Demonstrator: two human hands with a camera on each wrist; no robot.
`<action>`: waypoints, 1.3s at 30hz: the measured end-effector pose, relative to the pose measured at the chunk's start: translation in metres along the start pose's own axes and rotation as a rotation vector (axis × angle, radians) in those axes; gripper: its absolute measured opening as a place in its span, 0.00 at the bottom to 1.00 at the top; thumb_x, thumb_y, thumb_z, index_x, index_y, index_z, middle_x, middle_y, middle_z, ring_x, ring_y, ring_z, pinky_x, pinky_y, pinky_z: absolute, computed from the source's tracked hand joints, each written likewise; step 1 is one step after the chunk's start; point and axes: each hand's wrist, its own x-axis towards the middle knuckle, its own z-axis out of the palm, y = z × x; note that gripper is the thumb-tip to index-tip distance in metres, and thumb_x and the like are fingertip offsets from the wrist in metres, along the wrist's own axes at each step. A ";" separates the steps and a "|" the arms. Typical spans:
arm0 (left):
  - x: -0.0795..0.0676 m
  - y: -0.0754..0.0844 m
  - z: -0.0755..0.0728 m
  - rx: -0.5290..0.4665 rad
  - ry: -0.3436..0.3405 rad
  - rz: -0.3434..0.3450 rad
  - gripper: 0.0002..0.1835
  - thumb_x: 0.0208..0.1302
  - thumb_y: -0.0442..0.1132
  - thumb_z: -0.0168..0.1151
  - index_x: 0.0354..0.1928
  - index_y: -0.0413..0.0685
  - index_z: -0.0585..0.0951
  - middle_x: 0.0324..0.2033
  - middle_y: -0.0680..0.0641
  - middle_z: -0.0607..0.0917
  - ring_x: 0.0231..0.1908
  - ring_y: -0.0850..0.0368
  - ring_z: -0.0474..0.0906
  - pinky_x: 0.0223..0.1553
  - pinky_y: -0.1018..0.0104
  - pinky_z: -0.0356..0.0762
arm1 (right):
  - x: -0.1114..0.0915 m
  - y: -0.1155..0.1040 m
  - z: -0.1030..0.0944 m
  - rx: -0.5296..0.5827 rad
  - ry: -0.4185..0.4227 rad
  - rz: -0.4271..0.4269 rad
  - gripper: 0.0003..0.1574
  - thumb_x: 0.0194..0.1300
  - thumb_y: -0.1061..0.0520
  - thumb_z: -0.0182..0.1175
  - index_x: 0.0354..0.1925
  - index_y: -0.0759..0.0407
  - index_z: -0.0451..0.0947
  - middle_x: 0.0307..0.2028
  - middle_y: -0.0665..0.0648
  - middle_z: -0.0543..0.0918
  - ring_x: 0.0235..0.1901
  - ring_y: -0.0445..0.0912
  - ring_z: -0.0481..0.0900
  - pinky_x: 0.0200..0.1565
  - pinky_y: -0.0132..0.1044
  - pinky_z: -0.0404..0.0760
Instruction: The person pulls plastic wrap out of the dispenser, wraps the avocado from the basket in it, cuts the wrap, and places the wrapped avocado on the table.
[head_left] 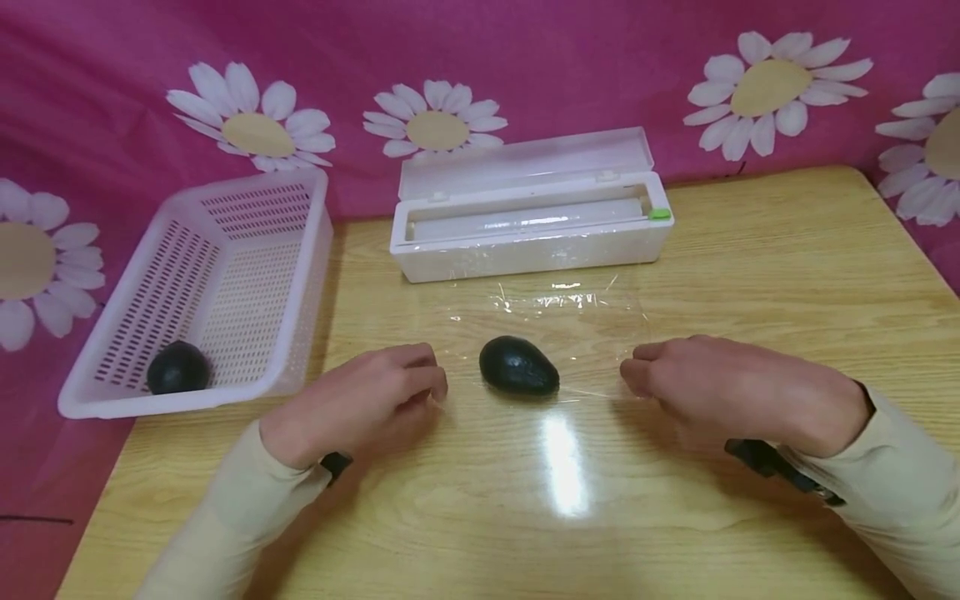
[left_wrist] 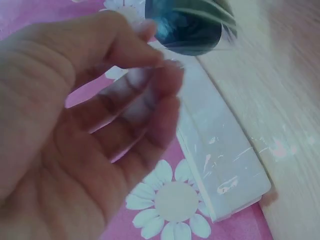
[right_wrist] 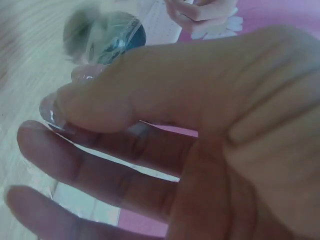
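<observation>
A dark green avocado lies on the wooden table between my two hands. Clear cling film stretches from the white wrap dispenser toward me, its near edge running between my hands. My left hand, left of the avocado, pinches one corner of the film with thumb and index finger, which meet at the tips in the left wrist view. On the other side, my right hand pinches the film's right corner. In the right wrist view the thumb presses the film against a finger, the other fingers loosely extended.
The dispenser's lid stands raised at the back, a film roll inside and a green slider at its right end. A white perforated basket on the left holds another dark round fruit. Behind hangs a pink flowered cloth.
</observation>
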 end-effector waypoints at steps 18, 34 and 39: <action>0.034 -0.021 -0.005 0.002 0.222 0.015 0.04 0.65 0.30 0.67 0.40 0.46 0.86 0.40 0.49 0.86 0.45 0.54 0.83 0.49 0.61 0.85 | 0.013 0.011 -0.012 -0.078 0.295 -0.093 0.16 0.66 0.67 0.64 0.31 0.47 0.73 0.27 0.44 0.71 0.27 0.37 0.67 0.31 0.33 0.72; 0.080 -0.035 0.021 -0.112 0.180 0.034 0.04 0.68 0.31 0.66 0.41 0.46 0.86 0.41 0.50 0.87 0.41 0.59 0.83 0.45 0.67 0.85 | 0.052 -0.001 -0.012 -0.127 0.591 -0.298 0.08 0.60 0.67 0.71 0.34 0.56 0.82 0.33 0.52 0.77 0.35 0.42 0.73 0.38 0.36 0.81; 0.091 -0.039 0.030 -0.151 0.127 0.022 0.04 0.71 0.33 0.64 0.42 0.46 0.87 0.41 0.50 0.87 0.42 0.58 0.83 0.49 0.65 0.85 | 0.066 -0.009 -0.007 -0.105 0.624 -0.306 0.06 0.61 0.64 0.72 0.35 0.57 0.84 0.32 0.53 0.77 0.35 0.44 0.73 0.39 0.37 0.80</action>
